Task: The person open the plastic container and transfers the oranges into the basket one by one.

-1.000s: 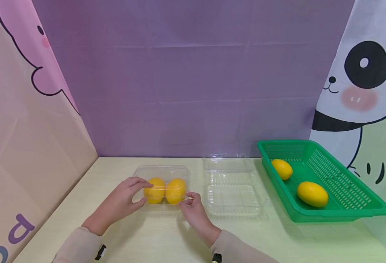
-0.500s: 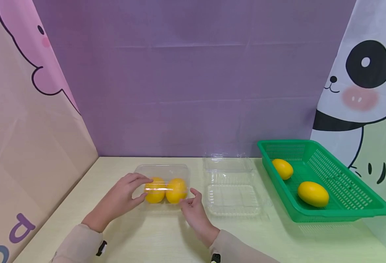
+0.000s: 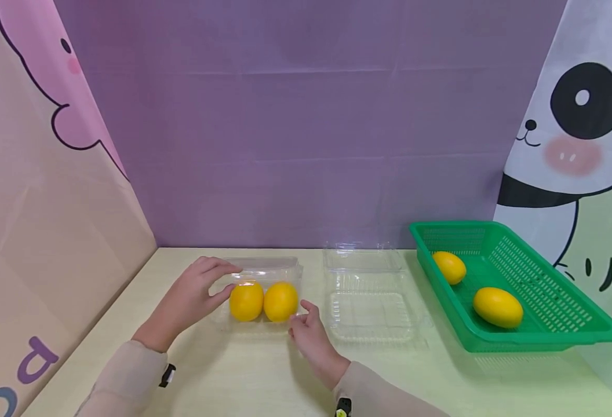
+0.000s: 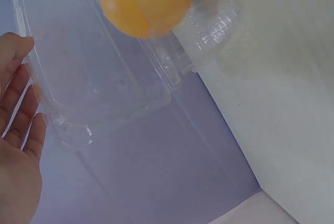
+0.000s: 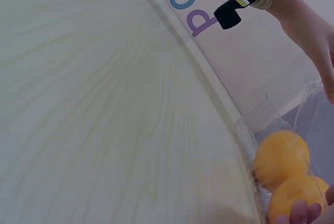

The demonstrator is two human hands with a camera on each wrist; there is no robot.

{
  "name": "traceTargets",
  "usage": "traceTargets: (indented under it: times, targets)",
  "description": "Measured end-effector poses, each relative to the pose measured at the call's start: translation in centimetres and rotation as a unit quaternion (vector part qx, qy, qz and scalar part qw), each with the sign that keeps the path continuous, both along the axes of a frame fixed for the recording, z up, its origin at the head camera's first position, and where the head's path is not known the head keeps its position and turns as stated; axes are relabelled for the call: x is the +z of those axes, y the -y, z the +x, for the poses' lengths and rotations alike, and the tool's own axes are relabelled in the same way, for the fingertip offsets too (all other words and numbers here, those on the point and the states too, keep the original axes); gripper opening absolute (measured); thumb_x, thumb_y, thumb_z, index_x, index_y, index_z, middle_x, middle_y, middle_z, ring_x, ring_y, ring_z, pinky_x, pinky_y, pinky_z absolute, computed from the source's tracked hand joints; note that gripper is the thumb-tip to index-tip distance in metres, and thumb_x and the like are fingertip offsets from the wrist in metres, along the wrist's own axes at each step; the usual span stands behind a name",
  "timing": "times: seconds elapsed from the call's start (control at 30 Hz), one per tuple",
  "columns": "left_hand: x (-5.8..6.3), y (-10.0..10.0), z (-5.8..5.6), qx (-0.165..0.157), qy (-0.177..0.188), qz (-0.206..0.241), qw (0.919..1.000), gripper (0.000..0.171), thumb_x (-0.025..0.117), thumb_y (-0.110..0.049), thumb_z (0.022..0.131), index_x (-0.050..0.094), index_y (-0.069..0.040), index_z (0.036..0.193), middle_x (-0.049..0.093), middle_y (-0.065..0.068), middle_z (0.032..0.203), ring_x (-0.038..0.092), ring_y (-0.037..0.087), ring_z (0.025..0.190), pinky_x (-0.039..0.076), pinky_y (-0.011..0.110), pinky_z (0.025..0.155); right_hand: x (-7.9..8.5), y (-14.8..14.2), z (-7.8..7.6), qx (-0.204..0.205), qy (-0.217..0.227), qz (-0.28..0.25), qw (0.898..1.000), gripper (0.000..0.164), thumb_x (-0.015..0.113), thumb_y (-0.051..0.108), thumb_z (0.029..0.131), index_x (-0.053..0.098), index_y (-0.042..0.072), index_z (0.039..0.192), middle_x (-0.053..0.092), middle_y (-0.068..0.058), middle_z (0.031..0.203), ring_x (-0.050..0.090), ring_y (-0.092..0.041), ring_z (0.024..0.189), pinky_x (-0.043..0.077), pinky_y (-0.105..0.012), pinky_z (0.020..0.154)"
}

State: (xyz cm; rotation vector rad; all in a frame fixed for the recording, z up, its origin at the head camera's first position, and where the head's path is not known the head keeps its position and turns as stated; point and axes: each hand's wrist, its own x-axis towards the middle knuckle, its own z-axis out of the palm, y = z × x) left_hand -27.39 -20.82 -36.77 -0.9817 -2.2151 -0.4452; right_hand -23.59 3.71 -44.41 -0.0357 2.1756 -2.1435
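Two yellow lemons [image 3: 281, 302] stand side by side in a clear plastic hinged container [image 3: 256, 328] at the left of the table. Its lid [image 4: 78, 51] is raised behind them, tilted toward the purple backdrop. My left hand [image 3: 191, 295] grips the lid's edge at its left side, thumb and fingers along the rim. At the front right corner, my right hand [image 3: 313, 341] pinches the container's rim near the right lemon, its index finger lifted away. In the right wrist view, only fingertips [image 5: 300, 212] of that hand show beside the lemons, so the grip is partly hidden.
A second clear container [image 3: 371, 315] lies opened flat just right of the hands. Further right stands a green basket [image 3: 546, 339] holding two lemons [image 3: 498, 307]. A purple backdrop [image 3: 306, 145] closes off the table's back; printed cloths flank both sides.
My left hand has risen, and the lid has swung up and back, uncovering the lemons. The right hand stays near the front corner; its index finger has lifted off.
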Motion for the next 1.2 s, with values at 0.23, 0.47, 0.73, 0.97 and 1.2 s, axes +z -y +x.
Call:
traceTargets:
  times: [0.23,0.47,0.73,0.97,1.2]
  targets:
    - [0.7,-0.5,-0.5,0.016,-0.004,0.002,0.9999,0.033,0.084,-0.005,0.079,0.074,-0.004,0.11,0.069,0.007,0.105,0.06,0.028,0.101,0.054,0.045,0.088,0.2,-0.1,0.0,0.004,0.001,0.007,1.0,0.055,0.047,0.009,0.103,0.023,-0.008,0.149,0.049,-0.008,0.093,0.052,-0.023,0.083,0.044,-0.034,0.074]
    - [1.0,-0.7,-0.8,0.02,-0.006,0.005,0.9998,0.03,0.083,-0.003,0.079,0.075,-0.003,0.108,0.068,0.008,0.102,0.059,0.028,0.097,0.055,0.043,0.083,0.2,-0.2,0.0,0.008,0.001,0.004,1.0,0.055,0.047,0.008,0.104,0.023,-0.009,0.15,0.049,-0.008,0.094,0.054,-0.023,0.085,0.047,-0.038,0.081]
    - [1.4,-0.7,-1.5,0.021,-0.007,0.022,0.9995,0.027,0.081,-0.002,0.08,0.075,-0.002,0.106,0.069,0.009,0.103,0.058,0.028,0.094,0.053,0.041,0.078,0.5,-0.3,0.3,0.009,0.003,0.002,1.0,0.054,0.048,0.006,0.103,0.025,-0.009,0.149,0.048,-0.008,0.093,0.054,-0.021,0.084,0.049,-0.036,0.082]
    - [2.1,-1.0,-2.3,0.032,0.009,0.029,0.999,0.025,0.079,-0.002,0.083,0.076,-0.004,0.107,0.07,0.008,0.105,0.057,0.029,0.096,0.053,0.042,0.08,0.6,-0.3,0.3,0.01,0.004,0.008,1.0,0.054,0.049,0.006,0.103,0.025,-0.009,0.149,0.048,-0.008,0.091,0.052,-0.021,0.082,0.047,-0.036,0.081]
    - [2.7,-1.3,-3.1,0.037,0.02,0.04,0.9984,0.023,0.076,0.001,0.085,0.077,-0.006,0.107,0.07,0.009,0.104,0.057,0.032,0.099,0.051,0.045,0.084,0.4,-0.4,0.3,0.017,0.004,0.009,1.0,0.054,0.048,0.007,0.103,0.025,-0.008,0.149,0.048,-0.008,0.092,0.053,-0.022,0.084,0.045,-0.037,0.082]
